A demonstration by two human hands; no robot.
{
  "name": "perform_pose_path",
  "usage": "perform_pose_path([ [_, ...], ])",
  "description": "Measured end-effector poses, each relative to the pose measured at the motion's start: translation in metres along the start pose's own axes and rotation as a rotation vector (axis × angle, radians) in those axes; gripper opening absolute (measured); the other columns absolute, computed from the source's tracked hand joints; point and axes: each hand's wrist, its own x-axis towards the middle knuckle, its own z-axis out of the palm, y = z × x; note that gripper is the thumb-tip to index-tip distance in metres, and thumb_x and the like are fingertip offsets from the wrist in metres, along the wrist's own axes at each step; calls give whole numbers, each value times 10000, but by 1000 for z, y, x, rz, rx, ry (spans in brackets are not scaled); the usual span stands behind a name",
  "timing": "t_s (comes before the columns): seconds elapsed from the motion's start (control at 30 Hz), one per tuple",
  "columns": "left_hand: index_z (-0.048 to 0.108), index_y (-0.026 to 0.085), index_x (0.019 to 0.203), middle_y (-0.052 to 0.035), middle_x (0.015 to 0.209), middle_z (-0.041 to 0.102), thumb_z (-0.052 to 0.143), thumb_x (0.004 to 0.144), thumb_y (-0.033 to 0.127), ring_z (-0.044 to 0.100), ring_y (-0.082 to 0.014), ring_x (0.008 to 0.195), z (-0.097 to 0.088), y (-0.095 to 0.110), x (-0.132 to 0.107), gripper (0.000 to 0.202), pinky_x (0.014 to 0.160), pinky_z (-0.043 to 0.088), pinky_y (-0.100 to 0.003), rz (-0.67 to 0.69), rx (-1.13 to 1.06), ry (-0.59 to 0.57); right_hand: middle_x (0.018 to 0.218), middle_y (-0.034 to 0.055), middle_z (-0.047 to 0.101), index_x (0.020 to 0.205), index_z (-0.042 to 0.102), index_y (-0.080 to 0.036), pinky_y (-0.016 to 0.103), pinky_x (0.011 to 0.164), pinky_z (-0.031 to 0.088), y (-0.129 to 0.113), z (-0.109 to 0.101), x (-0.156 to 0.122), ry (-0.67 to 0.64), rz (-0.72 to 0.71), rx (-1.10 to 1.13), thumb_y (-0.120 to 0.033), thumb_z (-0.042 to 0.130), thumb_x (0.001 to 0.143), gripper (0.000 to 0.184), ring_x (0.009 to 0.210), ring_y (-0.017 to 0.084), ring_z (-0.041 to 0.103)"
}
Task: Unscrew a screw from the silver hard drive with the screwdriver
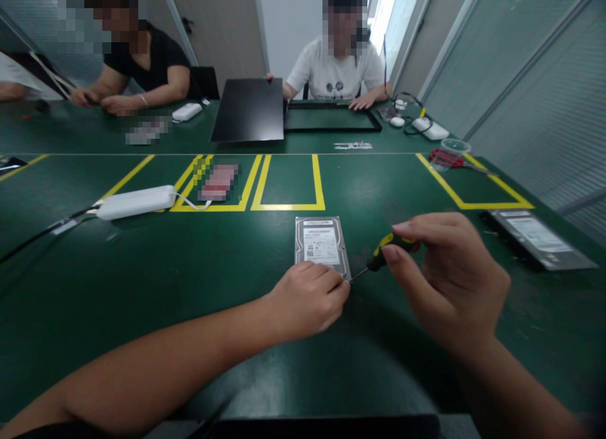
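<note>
A silver hard drive (320, 242) with a white label lies flat on the green table in front of me. My left hand (310, 297) is closed over its near edge, fingers curled and pressed against the near right corner; the fingertips are hidden. My right hand (442, 269) pinches the black and yellow handle of a screwdriver (377, 256) between thumb and fingers. The tilted shaft runs down to the left, its tip at the drive's near right corner beside my left fingers. Whether the tip sits in a screw is too small to tell.
Another hard drive (540, 237) lies on the right. Yellow tape (288, 207) marks areas on the table. A white power strip (137, 202) with a cable lies left. Opposite, a person in white (338, 67) holds a black panel (249, 111) beside a frame (331, 130); another person (151, 67) sits left.
</note>
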Motion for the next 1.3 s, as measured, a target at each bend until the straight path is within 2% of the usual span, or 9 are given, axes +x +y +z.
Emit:
perform_pose_path([
  [0.4, 677, 159, 1000, -51, 840, 666, 526, 920, 255, 655, -207, 790, -1, 0, 1, 196, 679, 535, -349, -3, 5, 8, 1009, 49, 614, 1108, 643, -234, 369, 737, 451, 0, 1, 0, -13, 9, 49, -101, 691, 811, 329, 916, 191, 574],
  [0.6, 678, 153, 998, -55, 830, 659, 519, 924, 248, 651, -202, 791, -1, 0, 1, 199, 684, 533, -345, -5, 5, 0, 970, 36, 592, 1063, 655, -254, 349, 703, 449, 3, 2, -2, 37, 28, 40, -137, 742, 788, 312, 873, 179, 567],
  [1.1, 681, 160, 1018, -39, 829, 654, 515, 928, 245, 642, -211, 770, 1, 0, 0, 207, 660, 525, -358, -10, 0, 14, 983, 44, 614, 1107, 659, -240, 360, 703, 450, 3, 0, -2, 10, 16, 22, -84, 730, 777, 372, 862, 186, 571],
  [1.3, 681, 161, 1024, -34, 847, 663, 522, 925, 253, 645, -211, 776, 1, 0, 0, 208, 668, 530, -358, -6, -2, 3, 1063, 69, 649, 1125, 653, -210, 372, 745, 468, 1, 0, -2, 5, 24, 51, -59, 705, 778, 382, 940, 214, 608],
])
